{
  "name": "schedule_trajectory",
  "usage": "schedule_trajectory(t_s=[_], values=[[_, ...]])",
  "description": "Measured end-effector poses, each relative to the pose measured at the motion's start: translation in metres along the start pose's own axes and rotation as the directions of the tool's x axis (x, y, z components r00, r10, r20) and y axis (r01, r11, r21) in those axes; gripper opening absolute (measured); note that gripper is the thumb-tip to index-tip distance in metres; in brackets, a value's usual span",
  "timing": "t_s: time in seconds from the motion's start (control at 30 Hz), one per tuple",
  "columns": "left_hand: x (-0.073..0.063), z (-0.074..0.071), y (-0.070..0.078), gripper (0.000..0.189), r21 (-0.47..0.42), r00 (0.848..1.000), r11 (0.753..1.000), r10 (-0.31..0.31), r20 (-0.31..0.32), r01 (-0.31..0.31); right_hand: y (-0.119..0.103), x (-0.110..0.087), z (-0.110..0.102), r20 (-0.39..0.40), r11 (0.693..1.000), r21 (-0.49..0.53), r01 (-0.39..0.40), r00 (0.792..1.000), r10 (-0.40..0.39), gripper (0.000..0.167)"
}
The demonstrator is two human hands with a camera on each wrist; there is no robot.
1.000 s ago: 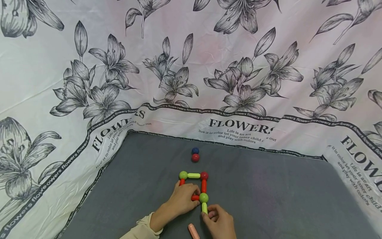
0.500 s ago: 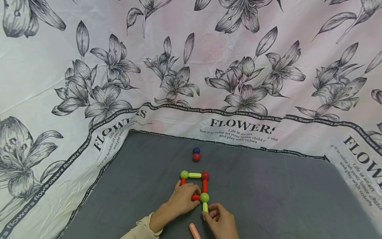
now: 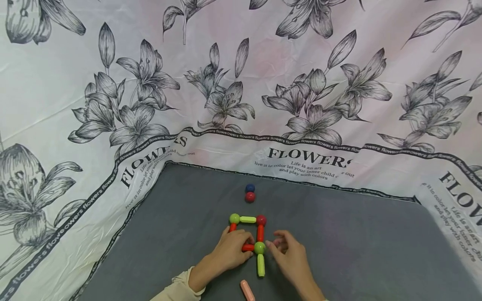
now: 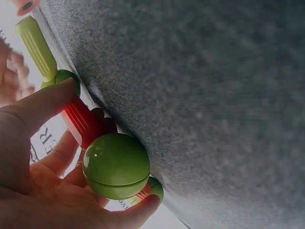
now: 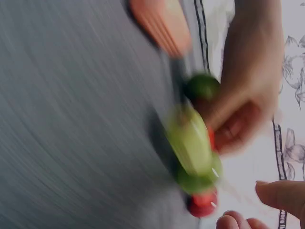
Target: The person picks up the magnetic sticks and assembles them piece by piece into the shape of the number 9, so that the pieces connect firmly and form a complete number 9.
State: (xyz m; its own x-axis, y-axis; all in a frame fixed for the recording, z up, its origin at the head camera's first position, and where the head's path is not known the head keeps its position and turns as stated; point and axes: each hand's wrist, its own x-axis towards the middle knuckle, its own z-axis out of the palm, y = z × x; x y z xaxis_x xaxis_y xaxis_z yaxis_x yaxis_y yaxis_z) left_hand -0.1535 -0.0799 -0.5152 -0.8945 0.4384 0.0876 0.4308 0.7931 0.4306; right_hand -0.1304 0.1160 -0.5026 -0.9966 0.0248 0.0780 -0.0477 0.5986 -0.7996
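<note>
A square of magnetic building sticks and balls lies on the grey table. Its corners include a green ball (image 3: 234,218), a red ball (image 3: 261,220) and a near right green ball (image 3: 260,248). My left hand (image 3: 233,248) covers the left side and grips the frame, thumb on one green ball and fingers around the corner green ball (image 4: 116,167). A red stick (image 4: 83,121) shows between them. From the near right ball a yellow-green stick (image 3: 261,266) points toward me. My right hand (image 3: 291,255) is beside that ball, fingers loosely bent, holding nothing.
Behind the frame are a blue ball (image 3: 250,188) and a loose red ball (image 3: 250,197). A pink stick (image 3: 247,290) lies at the front, between the forearms. A flower-printed cloth (image 3: 308,161) borders the grey table (image 3: 357,242) at the back and sides.
My right hand has let go of the yellow-green stick and moved up and right, alongside the green ball. The stick stays joined to that ball. My left hand keeps its hold.
</note>
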Motion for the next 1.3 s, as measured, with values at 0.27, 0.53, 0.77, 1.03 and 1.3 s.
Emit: schedule_trajectory(t_s=[0.27,0.53,0.77,1.03,1.3], values=[[-0.001,-0.002,-0.002,0.021,0.006,1.000,1.000,0.004,-0.004,-0.004,0.004,0.083,-0.004,0.040,0.990,0.070,0.121,0.991,-0.124,0.041],[-0.002,-0.005,-0.007,0.020,0.003,1.000,1.000,-0.015,-0.009,0.015,0.015,0.148,0.015,0.133,0.977,0.138,0.165,0.974,-0.183,0.050],[-0.011,-0.011,-0.013,0.020,-0.017,0.999,0.999,-0.039,-0.022,0.039,0.014,0.166,0.028,0.191,0.967,0.131,0.218,0.952,-0.240,0.046],[-0.016,-0.016,-0.017,0.020,-0.019,0.998,0.998,-0.060,-0.030,0.059,0.007,0.175,0.040,0.267,0.957,0.044,0.287,0.920,-0.288,0.040],[-0.018,-0.017,-0.020,0.020,0.001,0.997,0.997,-0.071,-0.027,0.071,0.012,0.179,0.051,0.275,0.951,-0.028,0.309,0.917,-0.290,0.036]])
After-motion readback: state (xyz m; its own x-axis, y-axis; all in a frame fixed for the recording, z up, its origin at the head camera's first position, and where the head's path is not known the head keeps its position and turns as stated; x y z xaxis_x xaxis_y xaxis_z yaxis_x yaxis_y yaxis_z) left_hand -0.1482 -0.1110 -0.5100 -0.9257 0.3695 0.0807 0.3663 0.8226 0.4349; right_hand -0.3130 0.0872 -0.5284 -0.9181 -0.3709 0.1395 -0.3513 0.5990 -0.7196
